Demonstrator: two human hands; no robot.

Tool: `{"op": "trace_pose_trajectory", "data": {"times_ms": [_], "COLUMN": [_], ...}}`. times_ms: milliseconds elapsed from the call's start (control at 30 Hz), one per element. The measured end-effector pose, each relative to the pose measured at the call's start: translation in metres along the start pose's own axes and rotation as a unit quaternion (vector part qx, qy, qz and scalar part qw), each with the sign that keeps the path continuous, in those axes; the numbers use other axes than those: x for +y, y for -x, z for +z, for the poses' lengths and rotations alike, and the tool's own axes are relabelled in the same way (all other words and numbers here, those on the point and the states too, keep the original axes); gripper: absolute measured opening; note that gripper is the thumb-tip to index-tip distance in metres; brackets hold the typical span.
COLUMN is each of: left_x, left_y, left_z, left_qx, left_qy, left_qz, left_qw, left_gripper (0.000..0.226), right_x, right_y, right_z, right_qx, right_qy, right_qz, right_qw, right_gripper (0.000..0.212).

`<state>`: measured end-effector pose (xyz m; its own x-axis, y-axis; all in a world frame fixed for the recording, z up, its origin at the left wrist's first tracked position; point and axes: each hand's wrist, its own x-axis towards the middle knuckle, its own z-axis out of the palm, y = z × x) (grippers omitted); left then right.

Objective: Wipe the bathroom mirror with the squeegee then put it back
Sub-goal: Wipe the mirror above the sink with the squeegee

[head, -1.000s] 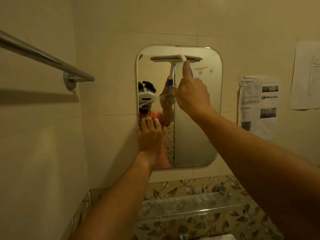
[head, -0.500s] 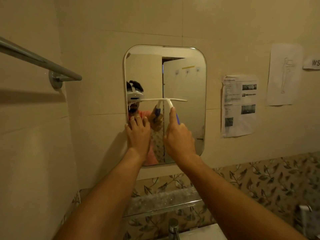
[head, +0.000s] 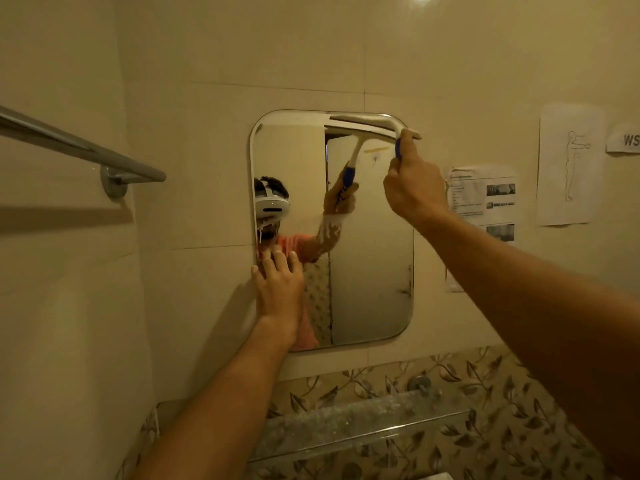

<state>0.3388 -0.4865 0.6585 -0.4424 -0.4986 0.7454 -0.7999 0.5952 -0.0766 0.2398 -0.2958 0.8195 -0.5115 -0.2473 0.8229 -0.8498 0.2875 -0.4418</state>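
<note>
A rounded rectangular mirror (head: 370, 258) hangs on the beige tiled wall. My right hand (head: 414, 187) grips the blue-and-white handle of a white squeegee (head: 363, 121). Its blade lies against the glass at the mirror's top right corner, tilted slightly down to the right. My left hand (head: 278, 289) rests flat, fingers spread, on the mirror's lower left edge. The glass reflects a person with a white headset and the squeegee handle.
A chrome towel bar (head: 79, 148) juts from the left wall. A glass shelf (head: 349, 427) runs under the mirror over leaf-patterned tiles. Printed sheets (head: 483, 216) and a figure drawing (head: 571, 168) are stuck to the wall on the right.
The squeegee went down from the mirror's top to its middle, then rose again to the top right corner. My left hand stayed on the mirror's left edge.
</note>
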Motion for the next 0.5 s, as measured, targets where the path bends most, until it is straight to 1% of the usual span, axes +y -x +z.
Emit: {"op": "trace_pose_trajectory", "data": {"times_ms": [100, 300, 367, 500], "left_x": [0.0, 0.0, 0.0, 0.0], "left_y": [0.001, 0.005, 0.004, 0.002], "left_z": [-0.002, -0.005, -0.005, 0.0], "left_qx": [0.006, 0.018, 0.013, 0.009], "left_qy": [0.002, -0.012, -0.012, -0.022], "left_qz": [-0.001, 0.008, 0.007, 0.003], "left_qw": [1.0, 1.0, 1.0, 1.0], "left_gripper": [0.07, 0.064, 0.067, 0.081], "right_x": [0.0, 0.014, 0.021, 0.04], "right_y": [-0.007, 0.009, 0.017, 0.046], "right_z": [0.0, 0.013, 0.017, 0.03], "right_qx": [-0.012, -0.016, -0.02, -0.019], "right_qy": [0.016, 0.043, 0.042, 0.037], "right_qz": [-0.007, -0.01, -0.007, 0.002], "right_qw": [1.0, 0.999, 0.999, 0.999], "right_gripper": [0.058, 0.063, 0.063, 0.064]}}
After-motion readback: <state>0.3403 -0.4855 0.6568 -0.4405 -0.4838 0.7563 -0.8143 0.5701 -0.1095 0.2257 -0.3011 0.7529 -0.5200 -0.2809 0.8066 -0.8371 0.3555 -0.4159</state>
